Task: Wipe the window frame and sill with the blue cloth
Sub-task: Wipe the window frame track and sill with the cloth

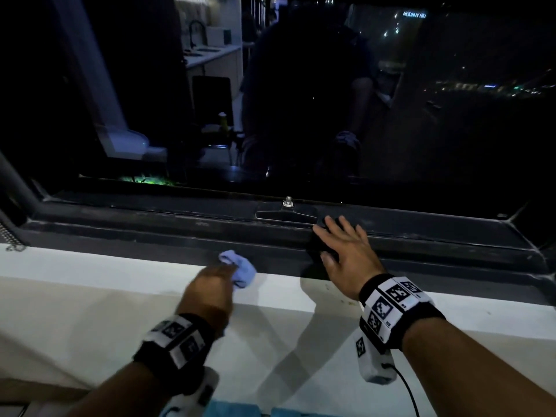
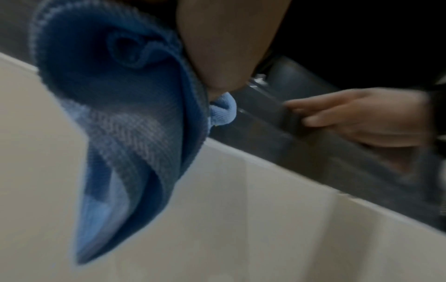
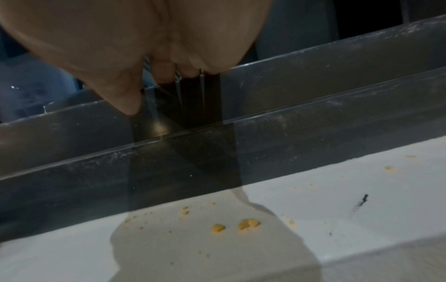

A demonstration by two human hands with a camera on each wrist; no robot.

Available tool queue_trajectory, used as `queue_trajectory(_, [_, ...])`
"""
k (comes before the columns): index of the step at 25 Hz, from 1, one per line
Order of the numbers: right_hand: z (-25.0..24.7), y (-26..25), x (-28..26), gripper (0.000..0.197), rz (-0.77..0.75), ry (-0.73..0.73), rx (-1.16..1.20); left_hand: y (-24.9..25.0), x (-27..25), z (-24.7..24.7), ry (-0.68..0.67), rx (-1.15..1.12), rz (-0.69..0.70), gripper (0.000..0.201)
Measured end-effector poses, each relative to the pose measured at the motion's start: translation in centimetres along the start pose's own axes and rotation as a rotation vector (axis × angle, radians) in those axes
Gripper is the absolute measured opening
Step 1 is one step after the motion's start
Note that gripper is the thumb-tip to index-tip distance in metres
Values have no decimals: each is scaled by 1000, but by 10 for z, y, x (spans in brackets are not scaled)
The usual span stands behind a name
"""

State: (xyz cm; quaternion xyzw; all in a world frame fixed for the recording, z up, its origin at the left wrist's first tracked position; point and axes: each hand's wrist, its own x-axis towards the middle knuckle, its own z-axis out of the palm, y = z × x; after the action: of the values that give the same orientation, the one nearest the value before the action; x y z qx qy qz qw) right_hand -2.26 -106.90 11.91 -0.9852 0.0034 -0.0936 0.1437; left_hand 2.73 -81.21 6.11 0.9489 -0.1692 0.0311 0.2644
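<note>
My left hand (image 1: 210, 284) grips the bunched blue cloth (image 1: 239, 267) at the seam where the white sill (image 1: 120, 296) meets the dark window frame (image 1: 150, 233). In the left wrist view the blue cloth (image 2: 125, 122) hangs from my fingers (image 2: 217, 47) over the sill (image 2: 241, 209). My right hand (image 1: 346, 251) lies flat with straight, spread fingers on the frame's lower rail, just right of the cloth and below the window latch (image 1: 287, 209). The right wrist view shows my right hand (image 3: 135, 47) over the dusty frame (image 3: 313, 124).
Yellow crumbs (image 3: 241, 225) and a dark speck (image 3: 362, 200) lie on the sill (image 3: 337, 190) under my right hand. A bead chain (image 1: 9, 239) hangs at the far left. The dark glass (image 1: 301, 100) mirrors the room. More blue fabric (image 1: 240, 410) shows at the bottom edge.
</note>
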Motion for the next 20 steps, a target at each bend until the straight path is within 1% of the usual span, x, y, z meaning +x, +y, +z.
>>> queue_trajectory(1, [0,-1,0,56,3,4,4,-10,4,-6,-13,-18,-1,40])
queue_trajectory(3, [0,-1,-1,56,7,13,1,-17,6,-9,-46,-41,-14,42])
queue_trajectory(4, [1,0,0,56,8,16,0,-15,0,-8,-27,-63,4,37])
queue_trajectory(5, [1,0,-1,57,8,15,0,-16,-7,-8,-31,-54,106,35])
queue_trajectory(6, [1,1,-1,57,6,14,2,-15,-17,-9,-167,-95,213,41])
queue_trajectory(7, [1,2,-1,57,4,13,1,-18,-26,-6,-248,-73,321,54])
queue_trajectory(8, [1,2,0,57,3,15,0,-26,-27,-8,-237,-40,377,60])
queue_trajectory(9, [1,2,0,57,2,19,-2,-35,-23,-14,-173,-74,335,52])
queue_trajectory(10, [1,1,0,57,4,22,-3,-47,-14,-16,-52,-71,307,32])
queue_trajectory(11, [1,1,0,57,9,21,-6,-53,-4,-20,9,-114,212,23])
queue_trajectory(12, [1,0,1,57,17,17,-9,-64,5,-20,-25,-88,177,25])
queue_trajectory(13, [2,-1,0,57,27,14,-10,-68,7,-21,-12,-75,80,23])
queue_trajectory(14, [1,-1,1,57,37,16,-9,-63,2,-26,-6,-81,59,18])
queue_trajectory(15, [1,-2,1,57,49,16,-10,-61,-6,-28,-124,-63,106,28])
queue_trajectory(16, [0,-3,1,57,59,12,-15,-60,-16,-27,-234,-14,243,49])
queue_trajectory(17, [0,-5,0,57,66,4,-21,-65,-19,-25,-212,14,320,63])
queue_trajectory(18, [1,-6,1,57,73,-2,-23,-66,-17,-28,-192,13,300,62])
queue_trajectory(19, [1,-7,1,57,83,-7,-21,-67,-9,-34,-143,-5,176,47])
queue_trajectory(20, [0,-8,1,57,96,-11,-14,-66,-1,-40,-13,-31,25,25])
